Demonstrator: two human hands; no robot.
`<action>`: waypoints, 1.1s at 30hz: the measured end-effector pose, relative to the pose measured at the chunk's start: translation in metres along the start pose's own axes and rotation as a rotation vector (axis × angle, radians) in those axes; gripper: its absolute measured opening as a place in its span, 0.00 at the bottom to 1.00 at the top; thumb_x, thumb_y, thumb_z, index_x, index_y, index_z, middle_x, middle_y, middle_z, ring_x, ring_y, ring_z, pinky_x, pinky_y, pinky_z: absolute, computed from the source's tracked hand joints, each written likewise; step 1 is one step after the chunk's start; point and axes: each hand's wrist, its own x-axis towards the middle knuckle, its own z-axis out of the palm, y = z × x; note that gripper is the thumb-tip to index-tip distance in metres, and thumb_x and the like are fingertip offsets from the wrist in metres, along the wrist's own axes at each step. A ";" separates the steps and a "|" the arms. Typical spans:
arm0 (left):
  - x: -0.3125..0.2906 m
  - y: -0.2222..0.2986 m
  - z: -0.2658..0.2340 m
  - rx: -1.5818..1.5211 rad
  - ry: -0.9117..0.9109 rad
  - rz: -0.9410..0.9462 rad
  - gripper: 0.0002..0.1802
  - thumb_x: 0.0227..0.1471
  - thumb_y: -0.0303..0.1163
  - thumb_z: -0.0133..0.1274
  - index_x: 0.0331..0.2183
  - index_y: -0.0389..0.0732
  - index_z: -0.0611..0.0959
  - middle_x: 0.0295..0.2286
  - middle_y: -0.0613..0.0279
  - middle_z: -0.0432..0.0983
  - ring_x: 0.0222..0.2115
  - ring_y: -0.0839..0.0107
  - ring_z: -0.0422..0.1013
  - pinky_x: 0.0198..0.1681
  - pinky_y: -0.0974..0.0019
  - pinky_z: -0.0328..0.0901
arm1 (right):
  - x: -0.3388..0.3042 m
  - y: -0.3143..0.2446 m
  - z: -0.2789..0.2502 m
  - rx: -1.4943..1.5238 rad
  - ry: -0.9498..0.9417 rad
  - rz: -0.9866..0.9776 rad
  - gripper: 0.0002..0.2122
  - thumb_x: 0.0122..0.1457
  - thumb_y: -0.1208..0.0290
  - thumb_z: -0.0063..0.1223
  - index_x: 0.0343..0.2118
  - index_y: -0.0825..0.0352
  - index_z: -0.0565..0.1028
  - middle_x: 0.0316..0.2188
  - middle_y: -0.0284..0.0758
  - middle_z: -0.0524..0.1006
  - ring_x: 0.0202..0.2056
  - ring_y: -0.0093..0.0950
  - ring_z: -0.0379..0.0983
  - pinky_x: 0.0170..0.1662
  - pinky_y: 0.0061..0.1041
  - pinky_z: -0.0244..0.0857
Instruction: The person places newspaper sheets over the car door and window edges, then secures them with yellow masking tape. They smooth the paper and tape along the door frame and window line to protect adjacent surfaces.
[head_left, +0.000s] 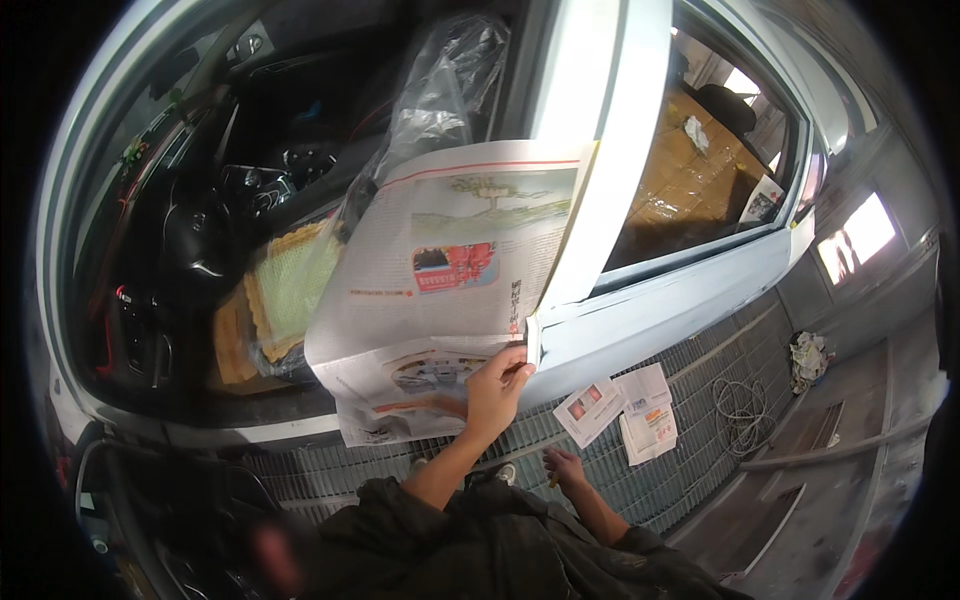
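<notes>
one left hand point(498, 392), touching one newspaper point(465, 235)

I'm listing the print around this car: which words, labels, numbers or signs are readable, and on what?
Newspaper sheet at the left hand: a dark heading and a red printed box; wording not copied here. Its columns are too small to read.
Printed papers on the grated floor: too small and blurred.
Card-like paper inside the car: too small.
</notes>
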 end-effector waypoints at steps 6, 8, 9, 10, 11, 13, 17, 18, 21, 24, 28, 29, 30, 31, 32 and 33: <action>-0.010 -0.006 -0.010 0.097 -0.013 0.139 0.13 0.57 0.23 0.59 0.45 0.34 0.82 0.37 0.58 0.82 0.37 0.77 0.77 0.40 0.73 0.71 | -0.014 -0.009 0.013 -0.173 0.001 0.025 0.14 0.64 0.64 0.55 0.47 0.66 0.81 0.35 0.32 0.81 0.31 0.23 0.74 0.30 0.25 0.68; -0.017 -0.014 -0.011 0.102 0.000 0.136 0.13 0.57 0.24 0.58 0.45 0.34 0.82 0.37 0.55 0.81 0.37 0.72 0.78 0.40 0.70 0.72 | -0.019 -0.011 0.014 -0.240 -0.010 0.028 0.14 0.64 0.63 0.55 0.47 0.66 0.81 0.35 0.33 0.81 0.31 0.23 0.74 0.29 0.25 0.67; -0.020 -0.023 -0.010 0.070 0.020 0.123 0.13 0.57 0.25 0.58 0.45 0.34 0.82 0.37 0.53 0.81 0.36 0.68 0.79 0.40 0.67 0.72 | -0.021 -0.012 0.014 -0.276 -0.018 0.025 0.14 0.63 0.63 0.55 0.47 0.66 0.81 0.35 0.33 0.81 0.30 0.23 0.74 0.29 0.25 0.67; -0.024 -0.033 -0.010 0.038 0.042 0.111 0.13 0.57 0.26 0.58 0.44 0.34 0.82 0.37 0.51 0.81 0.36 0.64 0.80 0.40 0.65 0.72 | -0.023 -0.013 0.015 -0.313 -0.028 0.023 0.14 0.63 0.63 0.56 0.47 0.66 0.81 0.34 0.33 0.81 0.30 0.22 0.74 0.28 0.24 0.67; -0.030 -0.047 -0.009 0.043 0.038 0.086 0.13 0.57 0.26 0.58 0.44 0.34 0.82 0.37 0.51 0.80 0.36 0.63 0.80 0.40 0.65 0.72 | -0.028 -0.018 0.015 -0.345 -0.034 0.021 0.14 0.63 0.63 0.56 0.47 0.66 0.81 0.34 0.33 0.81 0.30 0.22 0.74 0.28 0.24 0.67; -0.047 -0.078 -0.013 0.056 0.033 0.032 0.12 0.58 0.26 0.57 0.44 0.34 0.82 0.37 0.51 0.80 0.36 0.62 0.79 0.40 0.65 0.72 | -0.039 -0.028 0.016 -0.417 -0.062 0.030 0.15 0.64 0.62 0.54 0.46 0.67 0.81 0.35 0.31 0.80 0.31 0.21 0.72 0.30 0.23 0.66; -0.058 -0.100 -0.021 0.045 0.037 0.022 0.12 0.58 0.26 0.57 0.44 0.33 0.82 0.37 0.49 0.80 0.36 0.60 0.79 0.39 0.63 0.72 | -0.040 -0.030 0.009 -0.530 -0.087 0.029 0.15 0.64 0.62 0.55 0.47 0.66 0.81 0.35 0.30 0.80 0.29 0.20 0.73 0.29 0.20 0.66; -0.059 -0.108 -0.024 0.068 0.013 0.057 0.13 0.61 0.29 0.54 0.46 0.33 0.82 0.38 0.53 0.81 0.35 0.64 0.77 0.38 0.64 0.70 | -0.039 -0.031 0.007 -0.546 -0.083 0.042 0.15 0.63 0.63 0.55 0.47 0.66 0.81 0.34 0.30 0.81 0.29 0.19 0.74 0.30 0.20 0.66; -0.059 -0.133 -0.033 0.035 -0.031 0.024 0.15 0.62 0.30 0.52 0.48 0.34 0.81 0.39 0.53 0.81 0.38 0.64 0.78 0.41 0.64 0.70 | -0.045 -0.039 0.009 -0.623 -0.065 0.047 0.14 0.63 0.63 0.55 0.47 0.65 0.82 0.34 0.30 0.82 0.29 0.19 0.75 0.31 0.20 0.67; -0.056 -0.141 -0.050 0.026 0.158 0.047 0.17 0.62 0.30 0.53 0.50 0.35 0.80 0.43 0.51 0.80 0.44 0.60 0.77 0.48 0.64 0.69 | -0.042 -0.047 0.014 -0.713 -0.124 0.005 0.15 0.63 0.62 0.54 0.47 0.65 0.81 0.34 0.31 0.82 0.30 0.19 0.75 0.31 0.20 0.67; -0.051 -0.143 -0.069 0.169 0.264 0.035 0.17 0.57 0.28 0.59 0.49 0.36 0.81 0.45 0.51 0.79 0.46 0.57 0.75 0.50 0.61 0.68 | -0.037 -0.043 0.008 -0.732 -0.158 -0.001 0.15 0.63 0.62 0.54 0.47 0.66 0.81 0.34 0.31 0.82 0.30 0.19 0.75 0.31 0.20 0.67; -0.049 -0.146 -0.073 0.216 0.291 0.046 0.18 0.55 0.27 0.60 0.48 0.36 0.81 0.45 0.52 0.79 0.46 0.57 0.75 0.50 0.61 0.68 | -0.036 -0.042 0.009 -0.729 -0.157 -0.002 0.15 0.63 0.62 0.54 0.47 0.66 0.81 0.34 0.31 0.82 0.30 0.19 0.75 0.31 0.20 0.67; -0.050 -0.146 -0.079 0.187 0.350 -0.043 0.19 0.53 0.27 0.62 0.48 0.37 0.81 0.45 0.53 0.78 0.46 0.60 0.75 0.49 0.60 0.69 | -0.035 -0.041 0.009 -0.730 -0.156 -0.004 0.15 0.63 0.62 0.54 0.47 0.66 0.81 0.34 0.31 0.82 0.30 0.19 0.75 0.31 0.20 0.68; -0.050 -0.153 -0.087 0.158 0.455 -0.036 0.21 0.52 0.26 0.62 0.48 0.37 0.79 0.44 0.54 0.77 0.45 0.59 0.74 0.49 0.59 0.69 | -0.036 -0.039 0.009 -0.732 -0.155 -0.006 0.15 0.63 0.62 0.54 0.47 0.67 0.81 0.34 0.31 0.82 0.30 0.19 0.75 0.31 0.21 0.68; -0.051 -0.160 -0.098 0.131 0.563 -0.025 0.22 0.51 0.25 0.63 0.49 0.37 0.77 0.42 0.55 0.77 0.45 0.59 0.74 0.49 0.58 0.69 | -0.036 -0.039 0.010 -0.735 -0.159 -0.012 0.15 0.63 0.62 0.55 0.47 0.67 0.81 0.33 0.31 0.82 0.29 0.19 0.75 0.31 0.21 0.68; -0.048 -0.155 -0.113 0.154 0.666 -0.041 0.27 0.49 0.25 0.64 0.51 0.38 0.75 0.42 0.55 0.76 0.45 0.62 0.73 0.47 0.59 0.70 | -0.038 -0.039 0.012 -0.730 -0.154 -0.021 0.15 0.63 0.62 0.55 0.47 0.67 0.81 0.33 0.31 0.82 0.29 0.19 0.75 0.31 0.21 0.68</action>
